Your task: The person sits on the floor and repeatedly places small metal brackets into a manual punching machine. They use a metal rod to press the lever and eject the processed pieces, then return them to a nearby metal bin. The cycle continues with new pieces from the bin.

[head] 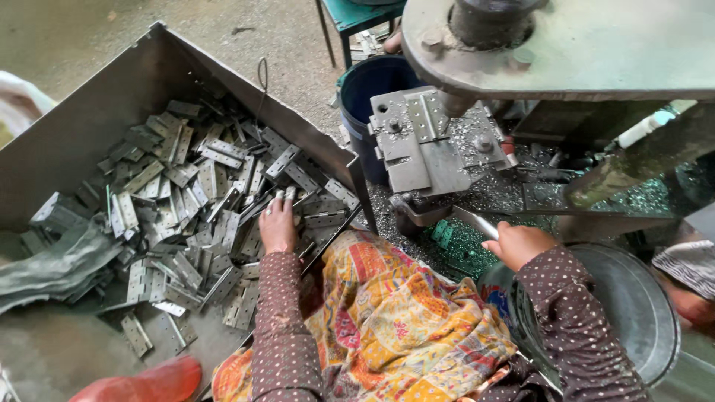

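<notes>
My left hand (277, 223) reaches into a large sheet-metal bin (112, 97) and its fingers close around a few flat metal hinge plates (287, 195) on top of the heap. Several more perforated hinge plates (179, 216) fill the bin. My right hand (519, 243) is fisted around a shiny metal lever handle (473, 221) that runs toward the press. A hinge plate (422, 119) lies on the grey die block (428, 145) of the press, under the round ram (488, 22).
A dark blue bucket (369, 89) stands behind the die block. Metal chips (484, 186) cover the press bed. A round metal basin (640, 313) sits at right, a red object (145, 381) at bottom left, a teal stool (357, 18) at the top.
</notes>
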